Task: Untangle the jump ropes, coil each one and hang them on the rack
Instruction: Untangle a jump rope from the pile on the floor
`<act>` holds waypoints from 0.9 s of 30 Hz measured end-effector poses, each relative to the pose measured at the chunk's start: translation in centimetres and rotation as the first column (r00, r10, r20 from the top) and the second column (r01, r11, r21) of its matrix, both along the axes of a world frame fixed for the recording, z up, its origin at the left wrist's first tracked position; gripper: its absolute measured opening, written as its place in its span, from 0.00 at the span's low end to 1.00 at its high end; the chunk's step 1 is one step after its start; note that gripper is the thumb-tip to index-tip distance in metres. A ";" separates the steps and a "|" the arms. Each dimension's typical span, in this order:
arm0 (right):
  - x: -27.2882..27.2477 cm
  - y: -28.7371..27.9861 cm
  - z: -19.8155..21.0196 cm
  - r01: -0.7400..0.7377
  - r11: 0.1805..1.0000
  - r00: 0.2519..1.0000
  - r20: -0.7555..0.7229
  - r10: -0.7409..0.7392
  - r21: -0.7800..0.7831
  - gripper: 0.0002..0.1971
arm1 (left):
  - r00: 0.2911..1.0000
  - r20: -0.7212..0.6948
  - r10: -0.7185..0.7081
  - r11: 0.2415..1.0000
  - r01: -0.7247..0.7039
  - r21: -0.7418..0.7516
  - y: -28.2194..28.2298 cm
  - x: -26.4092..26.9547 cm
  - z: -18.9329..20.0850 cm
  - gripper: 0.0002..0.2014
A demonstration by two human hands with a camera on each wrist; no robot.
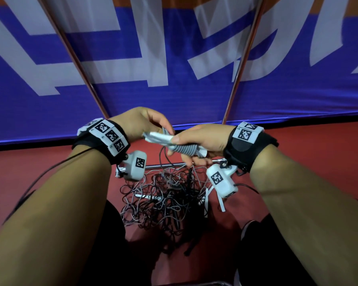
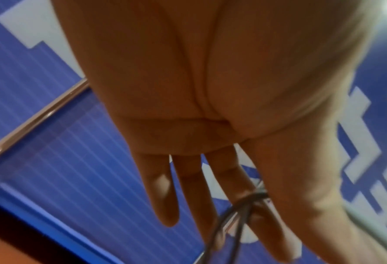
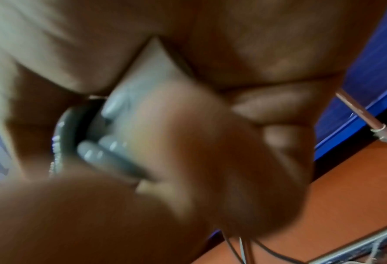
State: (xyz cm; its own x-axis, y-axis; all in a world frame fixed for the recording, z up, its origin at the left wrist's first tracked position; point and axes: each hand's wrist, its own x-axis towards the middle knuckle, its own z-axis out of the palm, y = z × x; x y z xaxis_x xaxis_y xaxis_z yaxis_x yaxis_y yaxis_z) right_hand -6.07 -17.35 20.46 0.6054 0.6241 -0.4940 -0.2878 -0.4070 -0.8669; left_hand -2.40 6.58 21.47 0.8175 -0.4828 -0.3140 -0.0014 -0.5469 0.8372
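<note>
A grey coiled jump rope (image 1: 181,149) with pale handles is gripped in the right hand (image 1: 203,139), whose fingers are curled tightly round the bundle. Its free cord end is pinched between thumb and forefinger of the left hand (image 1: 142,122), while that hand's other fingers (image 2: 165,194) are held nearly straight. Below both sets of fingers, the tangled pile of ropes (image 1: 165,200) is spread on the red floor (image 1: 50,162), against the rack (image 1: 163,166).

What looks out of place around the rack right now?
A knotted heap of black and grey ropes sprawls on the red floor below the rack's bottom bar, not hung. The right hand grips a coiled grey rope bundle; the left hand pinches its cord.
</note>
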 end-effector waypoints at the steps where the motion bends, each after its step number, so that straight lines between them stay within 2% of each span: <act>1: -0.1 0.1 -0.1 -0.038 0.999 0.999 0.001 0.038 -0.039 0.21 | 0.999 -0.026 -0.035 0.999 0.035 -0.005 0.0 -0.2 0.0 0.14; 4: -0.5 0.3 -0.2 -0.105 0.975 0.994 -0.029 0.101 -0.195 0.19 | 0.997 -0.005 -0.081 0.995 0.081 0.052 -0.3 -0.2 -0.2 0.10; 7: -0.2 0.6 -0.4 -0.086 0.936 0.996 -0.020 0.085 -0.342 0.20 | 0.979 0.132 -0.156 0.963 0.120 0.242 -1.2 -0.1 -0.4 0.08; 9: 0.4 0.6 -1.0 -0.108 0.850 0.976 0.106 0.188 -0.516 0.20 | 0.949 0.208 -0.239 0.918 0.151 0.367 -1.8 0.0 -0.8 0.08; 11: 0.5 0.9 -2.1 -0.063 0.777 0.960 0.174 0.218 -0.627 0.21 | 0.925 0.246 -0.290 0.880 0.157 0.448 -2.3 0.1 -1.5 0.09; 15: 0.9 1.0 -4.7 0.128 0.793 0.972 0.234 0.019 -0.596 0.27 | 0.896 0.279 -0.345 0.825 0.147 0.546 -3.2 0.2 -2.4 0.18; 17: 1.3 1.1 -4.4 0.215 0.736 0.922 0.382 0.064 -0.642 0.28 | 0.884 0.306 -0.352 0.805 0.119 0.581 -3.6 0.3 -2.5 0.21; 19: 2.0 1.1 -3.8 0.300 0.699 0.865 0.495 0.089 -0.650 0.30 | 0.897 0.316 -0.308 0.799 0.064 0.598 -3.8 0.3 -2.7 0.17; 21: 2.4 1.1 -3.8 0.361 0.722 0.862 0.507 -0.017 -0.590 0.32 | 0.928 0.297 -0.227 0.820 0.018 0.573 -4.1 -0.1 -3.1 0.09; 22: 2.5 1.1 -3.8 0.398 0.730 0.858 0.508 -0.081 -0.555 0.33 | 0.940 0.291 -0.179 0.844 -0.006 0.537 -4.3 -0.3 -3.2 0.08; 25: 2.7 1.2 -3.7 0.518 0.744 0.829 0.461 -0.316 -0.422 0.35 | 0.972 0.224 0.064 0.934 -0.137 0.329 -4.6 -0.6 -3.5 0.13; 27: 2.7 1.1 -3.3 0.598 0.732 0.792 0.380 -0.477 -0.327 0.35 | 0.962 0.143 0.232 0.953 -0.254 0.162 -4.8 -0.8 -3.2 0.17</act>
